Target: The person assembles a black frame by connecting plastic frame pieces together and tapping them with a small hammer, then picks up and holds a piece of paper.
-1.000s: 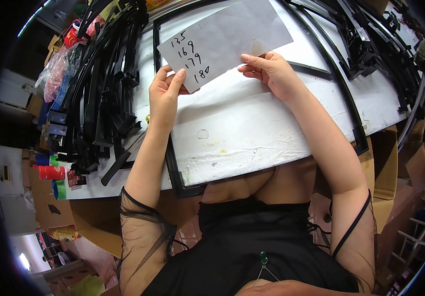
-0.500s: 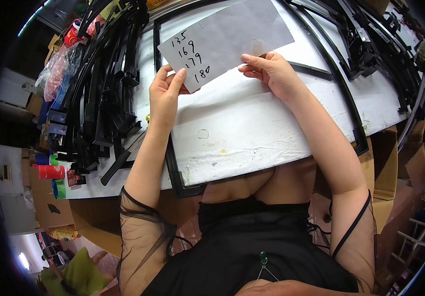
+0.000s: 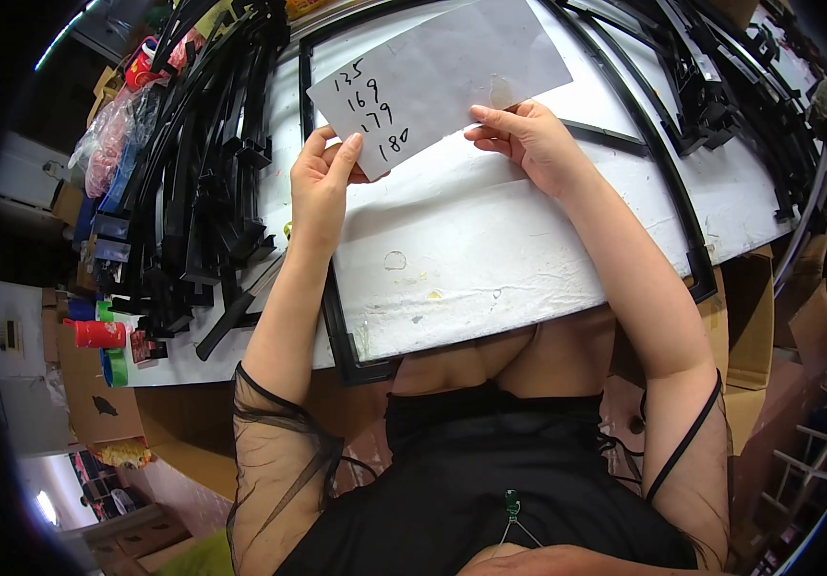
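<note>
A white sheet of paper (image 3: 452,67) with handwriting in dark ink is held up, tilted, above the table. My left hand (image 3: 322,178) pinches its lower left corner, thumb on top and fingers behind. The paper's lower right edge sits between the thumb and fingers of my right hand (image 3: 526,144). A small, roundish translucent patch (image 3: 501,93) shows on the sheet just above my right thumb. Beneath the paper, a black rectangular frame (image 3: 330,298) lies on the white tabletop (image 3: 490,250), its near left corner close to my left forearm.
Bundles of black frame strips (image 3: 183,173) are heaped on the left, with more black strips (image 3: 701,72) at the far right. A dark-handled knife (image 3: 226,324) lies left of my forearm. A red cylindrical container (image 3: 99,334) stands at the left edge. Cardboard boxes (image 3: 749,326) are below the table at right.
My hands and the paper hold still. At the lower left, a green-clad shape on the floor side has moved down, mostly out of view.
</note>
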The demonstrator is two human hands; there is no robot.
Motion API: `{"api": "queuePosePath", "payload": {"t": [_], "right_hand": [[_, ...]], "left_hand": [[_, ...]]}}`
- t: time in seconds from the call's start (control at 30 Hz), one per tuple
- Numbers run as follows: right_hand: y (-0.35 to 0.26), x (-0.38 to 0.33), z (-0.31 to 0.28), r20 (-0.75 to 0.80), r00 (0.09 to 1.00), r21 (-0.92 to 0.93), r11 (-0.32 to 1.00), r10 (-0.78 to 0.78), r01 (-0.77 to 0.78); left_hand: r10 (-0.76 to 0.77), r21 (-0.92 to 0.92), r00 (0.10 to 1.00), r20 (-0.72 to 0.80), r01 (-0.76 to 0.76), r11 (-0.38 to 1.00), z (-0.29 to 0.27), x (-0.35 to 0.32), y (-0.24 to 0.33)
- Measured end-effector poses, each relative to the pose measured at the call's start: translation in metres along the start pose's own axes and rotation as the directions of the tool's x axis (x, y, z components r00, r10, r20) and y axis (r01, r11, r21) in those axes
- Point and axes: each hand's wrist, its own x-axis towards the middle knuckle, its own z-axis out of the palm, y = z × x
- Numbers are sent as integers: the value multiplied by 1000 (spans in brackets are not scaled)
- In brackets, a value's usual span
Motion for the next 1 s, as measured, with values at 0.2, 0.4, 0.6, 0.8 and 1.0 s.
{"api": "queuePosePath", "payload": {"t": [0.2, 0.4, 0.6, 0.8, 1.0], "right_hand": [[0, 0, 2, -1, 1000, -4, 1000, -7, 7], [0, 0, 1, 4, 1000, -3, 1000, -6, 6], [0, 0, 2, 4, 1000, 7, 1000, -4, 4], [0, -1, 2, -1, 1000, 8, 1000, -2, 2], [0, 1, 1, 23, 1000, 13, 1000, -4, 4]], "left_hand": [[0, 18, 1000, -4, 0, 1000, -2, -1, 0], [-3, 27, 1000, -8, 3, 1000, -1, 0, -1], [1, 37, 1000, -11, -1, 999, -3, -1, -1], [2, 34, 1000, -12, -2, 999, -1, 0, -2], [2, 28, 1000, -14, -1, 1000, -2, 0, -1]]}}
